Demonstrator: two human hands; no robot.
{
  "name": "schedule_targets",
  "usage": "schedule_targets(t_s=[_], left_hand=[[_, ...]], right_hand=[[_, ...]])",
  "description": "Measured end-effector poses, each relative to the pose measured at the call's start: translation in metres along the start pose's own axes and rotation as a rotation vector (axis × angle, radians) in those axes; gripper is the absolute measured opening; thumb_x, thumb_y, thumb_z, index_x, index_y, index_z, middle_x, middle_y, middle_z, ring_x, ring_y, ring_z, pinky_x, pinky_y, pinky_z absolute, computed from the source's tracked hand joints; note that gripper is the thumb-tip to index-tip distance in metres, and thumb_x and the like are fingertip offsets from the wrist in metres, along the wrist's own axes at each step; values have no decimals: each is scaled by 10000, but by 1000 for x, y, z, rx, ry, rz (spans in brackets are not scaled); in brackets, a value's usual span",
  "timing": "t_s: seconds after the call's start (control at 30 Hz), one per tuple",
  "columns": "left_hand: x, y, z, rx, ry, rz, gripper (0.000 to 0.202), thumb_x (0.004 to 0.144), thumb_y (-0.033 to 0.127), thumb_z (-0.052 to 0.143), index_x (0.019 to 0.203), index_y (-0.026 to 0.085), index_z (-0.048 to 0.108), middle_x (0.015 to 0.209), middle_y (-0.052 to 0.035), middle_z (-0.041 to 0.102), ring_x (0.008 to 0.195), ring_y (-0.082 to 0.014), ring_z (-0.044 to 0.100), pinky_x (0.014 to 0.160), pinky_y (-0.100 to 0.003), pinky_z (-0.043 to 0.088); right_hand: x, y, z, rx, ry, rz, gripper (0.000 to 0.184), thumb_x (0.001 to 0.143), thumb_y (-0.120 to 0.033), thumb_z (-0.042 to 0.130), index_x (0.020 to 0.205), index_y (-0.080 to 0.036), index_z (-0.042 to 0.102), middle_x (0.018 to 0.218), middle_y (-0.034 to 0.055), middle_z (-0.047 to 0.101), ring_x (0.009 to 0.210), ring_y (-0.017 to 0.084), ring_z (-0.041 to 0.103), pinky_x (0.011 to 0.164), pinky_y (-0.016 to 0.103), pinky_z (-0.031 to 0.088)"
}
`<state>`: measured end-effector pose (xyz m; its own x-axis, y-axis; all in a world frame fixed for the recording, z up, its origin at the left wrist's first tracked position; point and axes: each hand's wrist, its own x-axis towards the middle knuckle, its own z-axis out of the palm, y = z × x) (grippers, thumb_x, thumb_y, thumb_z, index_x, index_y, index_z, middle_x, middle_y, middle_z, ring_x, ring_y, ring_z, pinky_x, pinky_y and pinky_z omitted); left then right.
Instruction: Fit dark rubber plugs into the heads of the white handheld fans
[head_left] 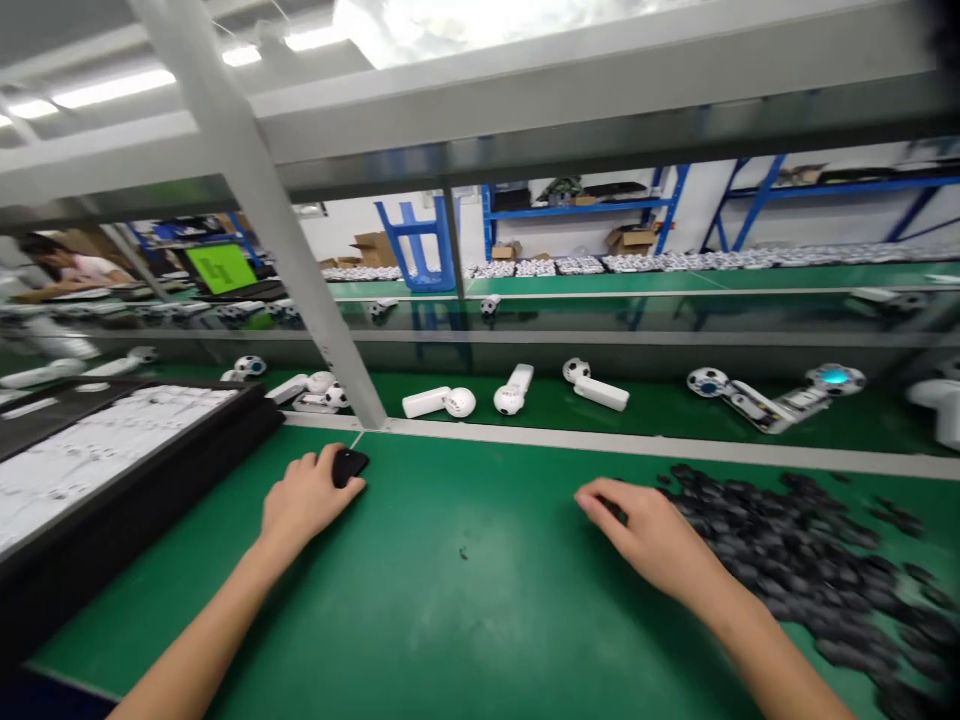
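My left hand (306, 495) is closed round a small flat black object that looks like a phone (349, 466), near the far edge of the green worktop (450, 620). Part of the black object is hidden behind my fingers. On the right, my right hand (649, 530) has thumb and forefinger brought together in a pinch, and I cannot make out whether anything is between them. Just beside it spreads a large pile of small black round parts (780, 540). A tiny dark scrap (463, 553) lies on the worktop between my hands.
Beyond the worktop's pale edge strip lie white handheld pieces with football-patterned heads (459, 402), some with opened bodies (757, 405). A black tray of white pieces (112, 450) stands at left. A slanted grey post (300, 260) rises near my left hand. Another person (82, 265) sits far left.
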<state>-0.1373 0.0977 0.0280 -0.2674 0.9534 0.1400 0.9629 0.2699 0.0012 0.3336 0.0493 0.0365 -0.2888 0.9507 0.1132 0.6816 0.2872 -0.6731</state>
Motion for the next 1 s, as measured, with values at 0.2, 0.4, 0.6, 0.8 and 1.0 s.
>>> schedule_targets(t_s=[0.2, 0.4, 0.6, 0.8, 1.0], left_hand=[[3, 14, 6, 141, 213, 187, 634, 933, 563, 449, 1474, 233, 437, 1512, -164, 503, 1302, -437, 513, 996, -560, 478], [42, 117, -10, -79, 137, 592, 642, 953, 453, 470, 1545, 212, 407, 1625, -140, 403, 1467, -392, 383, 1193, -528, 287], [114, 209, 3, -173, -12, 659, 901, 848, 676, 581, 1569, 162, 409, 1556, -177, 512, 1383, -393, 498, 1117, -459, 388], [121, 242, 27, -384, -51, 552, 785, 776, 767, 614, 1312, 194, 628, 1283, -199, 670, 1210, -444, 589, 971, -485, 450], [125, 254, 11, -803, -124, 411, 648, 724, 798, 655, 990, 207, 651, 933, -129, 712, 1003, -384, 655, 808, -407, 492]], right_hand=[[3, 27, -30, -66, 138, 126, 369, 1049, -477, 439, 1014, -260, 735, 898, 51, 766, 701, 229, 669, 606, 321, 451], [7, 34, -10, -219, 62, 46, 325, 1048, -370, 474, 1075, -275, 783, 1085, 54, 750, 935, 233, 703, 764, 310, 498], [6, 41, -14, -271, 74, 79, 332, 1054, -329, 451, 1159, -286, 764, 1168, 51, 742, 1003, 236, 704, 789, 307, 500], [-4, 43, -46, -235, -27, 159, 169, 975, -340, 599, 943, -299, 760, 992, 10, 763, 878, 222, 691, 696, 292, 453], [-10, 39, -44, -252, -149, 179, 31, 861, -286, 728, 888, -290, 743, 898, -9, 736, 819, 205, 675, 638, 273, 401]])
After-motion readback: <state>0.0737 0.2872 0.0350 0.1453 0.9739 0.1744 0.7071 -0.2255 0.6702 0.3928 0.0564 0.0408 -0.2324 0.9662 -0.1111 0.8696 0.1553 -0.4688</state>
